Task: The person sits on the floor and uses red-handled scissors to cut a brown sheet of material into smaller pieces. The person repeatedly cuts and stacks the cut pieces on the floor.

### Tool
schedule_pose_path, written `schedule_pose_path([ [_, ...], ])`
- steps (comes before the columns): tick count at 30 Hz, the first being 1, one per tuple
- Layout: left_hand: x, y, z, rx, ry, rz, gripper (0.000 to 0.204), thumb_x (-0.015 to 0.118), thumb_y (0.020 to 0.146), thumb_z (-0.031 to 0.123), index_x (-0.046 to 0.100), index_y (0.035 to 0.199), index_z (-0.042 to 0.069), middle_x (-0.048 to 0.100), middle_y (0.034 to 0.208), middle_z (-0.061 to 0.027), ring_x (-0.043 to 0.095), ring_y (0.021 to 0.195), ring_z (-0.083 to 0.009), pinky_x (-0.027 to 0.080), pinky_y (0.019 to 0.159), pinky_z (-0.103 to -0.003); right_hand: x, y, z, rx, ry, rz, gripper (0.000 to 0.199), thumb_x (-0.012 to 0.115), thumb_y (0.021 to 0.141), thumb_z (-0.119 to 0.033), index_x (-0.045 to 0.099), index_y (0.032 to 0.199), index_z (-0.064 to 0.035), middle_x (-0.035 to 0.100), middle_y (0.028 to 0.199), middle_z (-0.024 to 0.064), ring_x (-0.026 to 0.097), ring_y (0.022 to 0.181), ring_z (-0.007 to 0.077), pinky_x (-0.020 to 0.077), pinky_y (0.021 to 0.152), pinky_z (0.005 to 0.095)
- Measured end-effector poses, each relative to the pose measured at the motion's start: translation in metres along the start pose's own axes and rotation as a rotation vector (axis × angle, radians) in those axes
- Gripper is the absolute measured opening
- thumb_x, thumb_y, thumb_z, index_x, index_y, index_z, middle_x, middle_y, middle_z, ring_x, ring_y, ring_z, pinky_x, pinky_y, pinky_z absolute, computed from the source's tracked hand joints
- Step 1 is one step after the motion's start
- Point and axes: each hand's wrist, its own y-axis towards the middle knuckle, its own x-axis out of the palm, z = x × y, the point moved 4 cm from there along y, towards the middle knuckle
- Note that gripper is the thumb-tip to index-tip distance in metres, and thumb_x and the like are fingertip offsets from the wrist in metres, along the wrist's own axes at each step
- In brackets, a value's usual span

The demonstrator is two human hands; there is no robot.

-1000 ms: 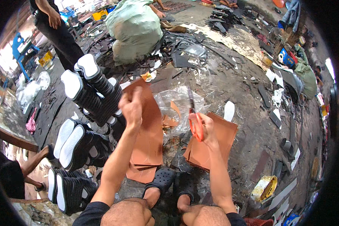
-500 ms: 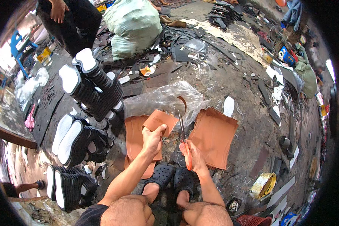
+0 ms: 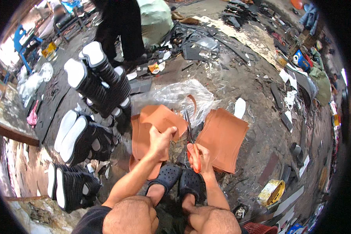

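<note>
Over the left pile: brown sheet, gripped in the left hand's fingers.
Scissors: grasped by the right hand, blades beside the sheet.
Strip: curls near the tips, perhaps cut off.
Right pile: sheets, trimmed or not I can't tell.

Pretty grubby dark floor right of that blue metal frame, bright light glaring beside it.

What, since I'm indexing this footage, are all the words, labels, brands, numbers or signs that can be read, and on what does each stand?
No text can be quoted.
Blue packet: any printing too small and blurred to read.
Yellow container: any markings too blurred to read.
Held brown sheet: no readable lettering.
</note>
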Motion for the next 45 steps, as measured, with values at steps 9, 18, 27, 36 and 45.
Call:
schedule_pose_path([
  [9,-0.173,-0.019,-0.051,-0.185,1.045,0.076,0.06,0.079,0.076,0.022,0.056,0.127,0.001,0.068,0.101,-0.0152,0.066,0.09,-0.0248,0.053,0.081,-0.035,-0.016,0.003,0.022,0.023,-0.134,0.128,0.029,0.074,0.087,-0.027,0.06,0.079,-0.003,0.053,0.054,-0.0013,0.047,0.044,0.0036,0.0348,0.039,0.0224],
  [18,-0.218,0.052,-0.102,-0.092,1.012,0.263,0.066,0.078,0.077,0.032,0.055,0.128,-0.004,0.064,0.118,-0.0245,0.062,0.111,-0.0372,0.048,0.093,-0.043,0.115,0.073,0.132,-0.111,-0.599,-0.04,0.043,0.063,0.088,-0.021,0.041,0.115,0.0043,0.064,0.094,0.0321,0.064,0.09,0.0484,0.0513,0.075,0.0507],
  [27,-0.216,0.011,-0.069,0.04,0.997,0.397,0.061,0.077,0.079,0.021,0.055,0.129,-0.004,0.066,0.116,-0.0195,0.066,0.103,-0.0309,0.052,0.09,-0.041,0.119,0.028,0.146,0.209,-0.14,-0.051,0.045,0.067,0.088,-0.027,0.04,0.114,-0.0019,0.057,0.099,0.0141,0.064,0.09,0.0274,0.0527,0.076,0.0396],
  [36,-0.16,-0.02,-0.053,0.669,1.402,0.226,0.046,0.07,0.083,0.016,0.058,0.125,0.0,0.06,0.12,-0.021,0.057,0.105,-0.0406,0.045,0.096,-0.045,0.049,-0.033,0.02,0.01,-0.294,0.058,0.044,0.084,0.077,-0.035,0.059,0.091,-0.0014,0.058,0.075,0.0027,0.053,0.067,0.0091,0.0466,0.064,0.0255],
  [45,0.079,0.022,-0.157,0.292,1.279,-0.376,0.101,0.07,0.078,0.051,0.024,0.149,-0.004,0.033,0.15,-0.0279,0.032,0.141,-0.0388,0.026,0.117,-0.041,-0.094,-0.033,-0.096,-0.246,-0.942,0.651,0.045,0.087,0.065,-0.042,0.072,0.095,-0.0118,0.07,0.08,0.0108,0.068,0.076,0.031,0.0522,0.064,0.0405],
])
